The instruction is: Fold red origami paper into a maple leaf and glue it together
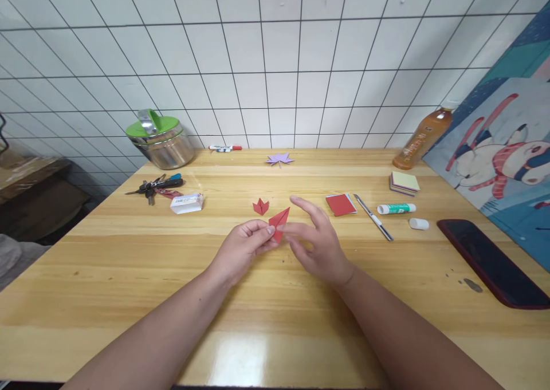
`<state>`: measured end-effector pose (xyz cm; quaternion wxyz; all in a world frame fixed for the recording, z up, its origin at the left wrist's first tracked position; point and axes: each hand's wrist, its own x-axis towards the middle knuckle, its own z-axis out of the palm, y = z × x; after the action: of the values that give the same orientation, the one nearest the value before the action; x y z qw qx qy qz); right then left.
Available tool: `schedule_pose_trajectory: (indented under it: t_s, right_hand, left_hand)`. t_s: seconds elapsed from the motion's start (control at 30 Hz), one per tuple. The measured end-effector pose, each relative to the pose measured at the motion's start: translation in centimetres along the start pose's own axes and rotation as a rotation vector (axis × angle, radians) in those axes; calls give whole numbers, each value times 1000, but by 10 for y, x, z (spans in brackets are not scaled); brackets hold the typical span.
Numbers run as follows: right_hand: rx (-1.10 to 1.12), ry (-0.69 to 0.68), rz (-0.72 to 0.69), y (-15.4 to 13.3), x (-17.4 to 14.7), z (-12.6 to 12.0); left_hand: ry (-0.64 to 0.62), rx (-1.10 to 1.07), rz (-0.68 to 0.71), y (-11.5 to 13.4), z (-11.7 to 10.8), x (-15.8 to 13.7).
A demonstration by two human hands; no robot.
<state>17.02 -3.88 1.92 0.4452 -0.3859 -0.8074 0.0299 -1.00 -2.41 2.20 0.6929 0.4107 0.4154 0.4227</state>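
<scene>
My left hand (246, 245) pinches a folded piece of red paper (280, 220) between thumb and fingers, with one corner pointing up and right. At the paper's right side is my right hand (317, 241), its fingers spread apart; one fingertip overlaps the paper's edge, and I cannot tell whether it touches. Just behind the left fingers, a small red origami piece (260, 207) with several points lies on the table. Farther back sits a purple paper leaf (279, 159). Right of my hands is a stack of square paper (341, 204), red on top, beside a utility knife (373, 217).
A glue stick (396, 208), its white cap (419, 224), a sticky-note pad (404, 182), a phone (494, 261) and a tea bottle (423, 138) stand or lie rightward. At left are keys (157, 186), a white box (187, 203) and a green-lidded pot (161, 141). A marker (225, 148) lies by the tiled wall.
</scene>
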Motion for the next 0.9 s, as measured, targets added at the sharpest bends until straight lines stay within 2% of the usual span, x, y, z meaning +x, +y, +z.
schedule_pose_trajectory:
  t_s: [0.17, 0.4, 0.63, 0.77, 0.9]
  right_hand:
    - [-112, 4, -43, 3, 0, 0]
    - [-90, -62, 22, -3, 0, 0]
    - [205, 22, 297, -2, -1, 11]
    - [402, -28, 466, -8, -1, 16]
    - [561, -72, 587, -13, 0, 16]
  left_hand:
    - [-23, -10, -25, 0, 0, 0]
    - [-36, 14, 22, -3, 1, -1]
    - [16, 368, 151, 1, 5, -2]
    - [28, 339, 151, -1, 4, -1]
    - [-17, 305, 131, -2, 3, -1]
